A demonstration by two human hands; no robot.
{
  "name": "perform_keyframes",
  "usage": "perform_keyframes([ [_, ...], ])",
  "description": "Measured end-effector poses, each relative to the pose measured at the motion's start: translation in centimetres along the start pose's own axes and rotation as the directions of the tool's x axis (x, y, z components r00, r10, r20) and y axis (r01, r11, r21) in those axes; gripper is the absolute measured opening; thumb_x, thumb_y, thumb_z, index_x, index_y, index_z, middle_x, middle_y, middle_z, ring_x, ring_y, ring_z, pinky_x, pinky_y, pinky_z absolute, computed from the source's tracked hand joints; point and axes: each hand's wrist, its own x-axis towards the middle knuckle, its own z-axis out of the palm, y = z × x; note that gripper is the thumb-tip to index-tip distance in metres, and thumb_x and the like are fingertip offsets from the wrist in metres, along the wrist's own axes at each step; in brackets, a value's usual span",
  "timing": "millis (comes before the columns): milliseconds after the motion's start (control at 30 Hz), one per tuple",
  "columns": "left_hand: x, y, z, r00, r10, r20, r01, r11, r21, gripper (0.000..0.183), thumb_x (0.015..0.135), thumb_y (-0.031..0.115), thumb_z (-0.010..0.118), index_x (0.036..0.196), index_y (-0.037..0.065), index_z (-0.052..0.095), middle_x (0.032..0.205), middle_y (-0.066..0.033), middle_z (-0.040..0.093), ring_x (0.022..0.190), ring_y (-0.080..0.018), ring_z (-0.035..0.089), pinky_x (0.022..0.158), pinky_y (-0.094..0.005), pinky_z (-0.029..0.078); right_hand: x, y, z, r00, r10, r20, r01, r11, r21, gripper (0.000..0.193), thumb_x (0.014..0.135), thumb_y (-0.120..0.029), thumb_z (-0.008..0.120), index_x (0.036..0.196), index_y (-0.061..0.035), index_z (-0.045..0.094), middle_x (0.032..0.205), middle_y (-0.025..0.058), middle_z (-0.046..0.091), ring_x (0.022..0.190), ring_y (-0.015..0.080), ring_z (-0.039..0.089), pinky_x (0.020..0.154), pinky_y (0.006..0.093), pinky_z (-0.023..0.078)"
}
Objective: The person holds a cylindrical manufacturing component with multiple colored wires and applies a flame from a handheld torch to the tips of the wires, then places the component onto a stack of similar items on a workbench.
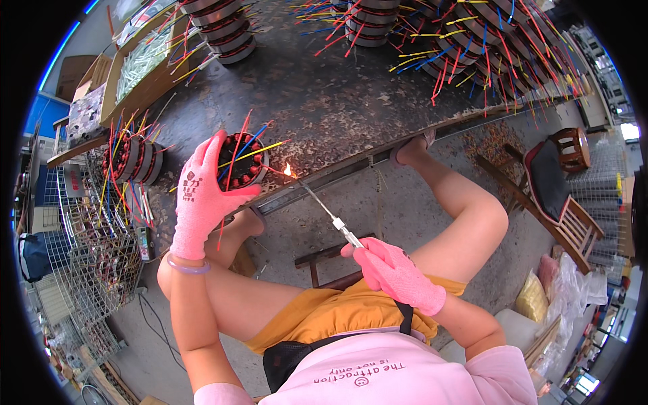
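Observation:
My left hand [204, 185], in a pink printed glove, curves its fingers and thumb around a motor stator [241, 177] near the table's front edge. Red windings line its ring, and red, blue and yellow leads stick out of it. My right hand [395, 273], also gloved in pink, is closed on the pale handle of a slim rod-shaped tool [345, 229]. Its thin metal shaft points up and left toward the stator. At the shaft's tip a small orange flame [289, 171] burns beside the end of a red lead.
Stacked stators with coloured leads stand at the back middle [371, 23], back left [226, 34] and back right [472, 40] of the dark table [324, 88]. Left are another stator [135, 158] and a box of pale sleeves [145, 67]. A wooden chair [550, 185] lies right.

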Motion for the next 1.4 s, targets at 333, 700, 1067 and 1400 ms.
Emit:
perform_keyframes([
  [333,0.0,0.26,-0.17,1.0,0.002,-0.004,-0.002,1.0,-0.002,0.096,0.058,0.032,0.09,0.139,0.001,0.048,0.131,-0.0198,0.057,0.117,-0.038,0.057,0.101,-0.0447,0.046,0.08,-0.26,0.22,1.0,-0.003,-0.003,0.003,1.0,-0.002,0.029,0.105,-0.023,0.047,0.12,-0.0021,0.06,0.064,-0.0019,0.045,0.053,0.0055,0.04,0.05,0.024,0.035],
  [700,-0.11,0.08,0.01,1.0,0.011,-0.009,-0.011,1.0,-0.001,0.095,0.06,0.032,0.089,0.14,0.001,0.048,0.131,-0.0196,0.056,0.118,-0.038,0.057,0.101,-0.0444,0.045,0.25,0.27,0.04,1.0,-0.018,0.01,0.018,1.0,0.0,0.03,0.105,-0.024,0.047,0.12,-0.0014,0.059,0.065,-0.0019,0.046,0.054,0.0051,0.041,0.05,0.0236,0.035],
  [1067,-0.11,-0.03,0.11,1.0,0.017,-0.012,-0.017,1.0,-0.001,0.096,0.06,0.032,0.09,0.14,0.001,0.048,0.131,-0.0193,0.057,0.118,-0.0378,0.056,0.102,-0.0447,0.045,0.28,0.45,-0.12,1.0,-0.016,0.004,0.016,1.0,-0.022,0.03,0.105,-0.024,0.047,0.121,-0.0015,0.059,0.064,-0.0015,0.047,0.053,0.0056,0.042,0.05,0.0236,0.035],
  [1400,-0.02,0.12,-0.02,1.0,-0.004,0.004,0.004,1.0,-0.004,0.096,0.059,0.032,0.089,0.14,0.0,0.048,0.132,-0.0195,0.056,0.119,-0.0374,0.056,0.102,-0.0444,0.045,0.32,0.57,-0.14,0.999,-0.037,0.014,0.037,0.999,-0.007,0.03,0.105,-0.024,0.047,0.121,-0.002,0.059,0.065,-0.002,0.047,0.054,0.0053,0.042,0.049,0.0234,0.035],
])
